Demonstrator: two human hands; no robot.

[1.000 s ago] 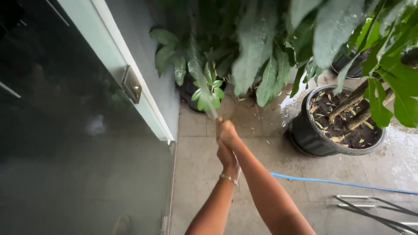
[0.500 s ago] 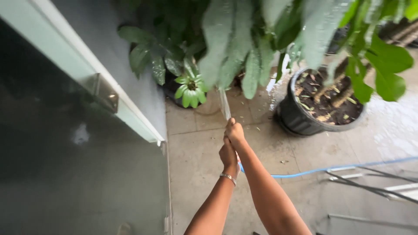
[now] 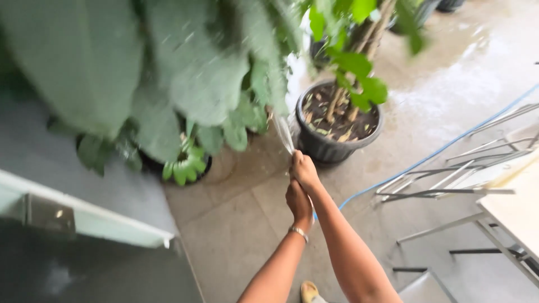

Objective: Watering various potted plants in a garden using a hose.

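1. here, right hand (image 3: 304, 170) out in front, fingers curled tight around the end of a thin blue garden hose (image 3: 426, 157), knuckles up, arm stretched forward from the bottom edge.
2. just behind it, left hand (image 3: 297, 202) closed on the same hose, touching the heel of the right hand; thin silver bracelet (image 3: 299, 232) round the left wrist.
3. hose end itself hidden inside the two fists; a short clear jet of water (image 3: 283, 133) leaving the front fist, angled up and left toward the foliage.
4. rest of the blue hose trailing from under the hands, across the wet grey tiled floor (image 3: 247, 224) and away to the upper right edge.
5. ahead of the hands, round black ribbed plastic pot (image 3: 328, 145) with dark soil and dry leaves, a thin-stemmed plant with bright green leaves (image 3: 359, 73) rising from it; near the right hand, not touching.
6. to the left, large blurred drooping green leaves (image 3: 185, 73) over a smaller dark pot with a pale green rosette plant (image 3: 185, 163), close against a grey wall (image 3: 73, 179).
7. lower left, dark glass door with a pale frame (image 3: 95, 221) and a small metal plate.
8. right side, folded grey metal frames (image 3: 449, 179) on the floor beside a pale tabletop (image 3: 516, 207); hose passing just behind them.
9. bottom centre, toe of a tan shoe (image 3: 309, 292) between the arms.
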